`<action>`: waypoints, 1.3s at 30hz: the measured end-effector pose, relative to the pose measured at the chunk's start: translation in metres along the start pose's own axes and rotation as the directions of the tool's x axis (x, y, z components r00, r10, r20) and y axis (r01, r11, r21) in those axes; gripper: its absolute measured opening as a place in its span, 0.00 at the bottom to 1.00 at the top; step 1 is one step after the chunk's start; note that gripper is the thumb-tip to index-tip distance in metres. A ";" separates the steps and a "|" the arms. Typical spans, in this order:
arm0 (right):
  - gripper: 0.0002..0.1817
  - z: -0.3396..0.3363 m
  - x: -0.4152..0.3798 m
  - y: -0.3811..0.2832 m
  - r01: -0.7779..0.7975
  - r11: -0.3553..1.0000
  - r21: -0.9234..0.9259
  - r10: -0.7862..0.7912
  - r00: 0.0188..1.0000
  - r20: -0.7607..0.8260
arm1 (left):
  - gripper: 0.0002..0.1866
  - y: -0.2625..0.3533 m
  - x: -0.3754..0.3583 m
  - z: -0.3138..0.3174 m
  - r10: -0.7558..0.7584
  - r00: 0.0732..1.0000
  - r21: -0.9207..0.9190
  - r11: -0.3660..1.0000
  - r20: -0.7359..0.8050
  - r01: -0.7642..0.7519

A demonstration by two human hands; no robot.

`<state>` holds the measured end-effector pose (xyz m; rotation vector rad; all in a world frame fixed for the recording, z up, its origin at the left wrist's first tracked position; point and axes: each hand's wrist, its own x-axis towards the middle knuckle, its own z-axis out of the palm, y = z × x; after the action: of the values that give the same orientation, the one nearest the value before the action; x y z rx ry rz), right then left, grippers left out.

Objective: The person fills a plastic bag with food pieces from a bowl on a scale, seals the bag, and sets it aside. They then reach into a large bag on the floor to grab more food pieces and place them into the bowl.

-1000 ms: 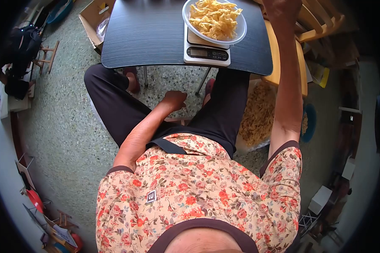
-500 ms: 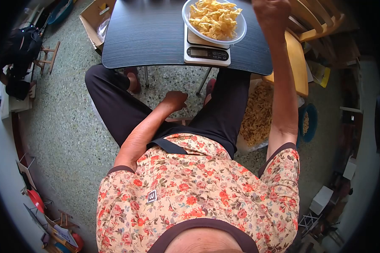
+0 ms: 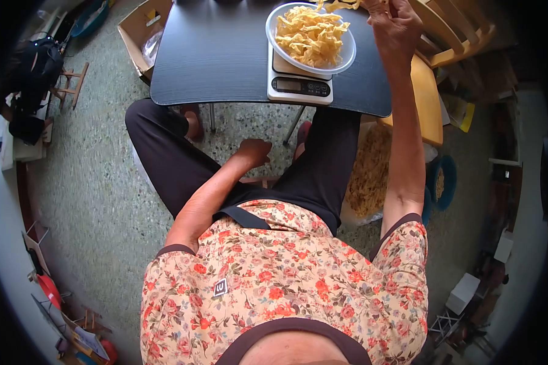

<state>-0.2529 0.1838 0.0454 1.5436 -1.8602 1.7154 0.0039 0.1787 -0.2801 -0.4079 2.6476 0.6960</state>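
Note:
My right hand (image 3: 397,23) is raised beside the table's far right, its fingers pinched on a few curly, dried-looking yellow strips (image 3: 342,5). These strips stretch leftward over the far rim of a clear plastic bowl (image 3: 273,44). More yellow strips (image 3: 310,36) are heaped inside it. The bowl sits on a kitchen scale (image 3: 299,96) at the table's near edge; its display is too dim to read. My left hand (image 3: 254,152) hangs closed above my lap, between my knees and away from the table, with nothing showing in it.
Around the scale spreads a dark table (image 3: 213,61). A wooden chair (image 3: 427,100) stands to its right. On the floor beside my leg lies a large bag of yellow-brown pieces (image 3: 369,173), near a blue basin (image 3: 447,182). A cardboard box (image 3: 131,30) is at left.
My right hand has come slightly lower into view, and yellow strips now show in its fingers. The heap in the bowl looks smaller. My left hand stays closed over my lap.

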 end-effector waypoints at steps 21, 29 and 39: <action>0.07 0.002 -0.010 -0.002 -0.041 0.993 -0.109 0.037 0.999 -0.031 | 0.31 0.061 -0.022 -0.317 -0.111 0.359 -0.310 0.766 -0.927 -0.563; 0.07 0.001 -0.011 0.010 -0.017 0.998 0.060 0.023 0.994 -0.104 | 0.23 0.072 0.000 -0.323 -0.012 0.579 -0.409 0.721 -0.815 -0.560; 0.10 -0.020 -0.017 0.017 -0.089 0.976 0.200 0.120 0.981 -0.151 | 0.23 0.038 0.022 -0.295 0.416 0.381 0.200 0.848 -0.826 -0.491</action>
<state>-0.2681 0.2059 0.0290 1.3415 -1.7688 2.0559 -0.1111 0.0533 -0.0351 0.0406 3.7947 0.9366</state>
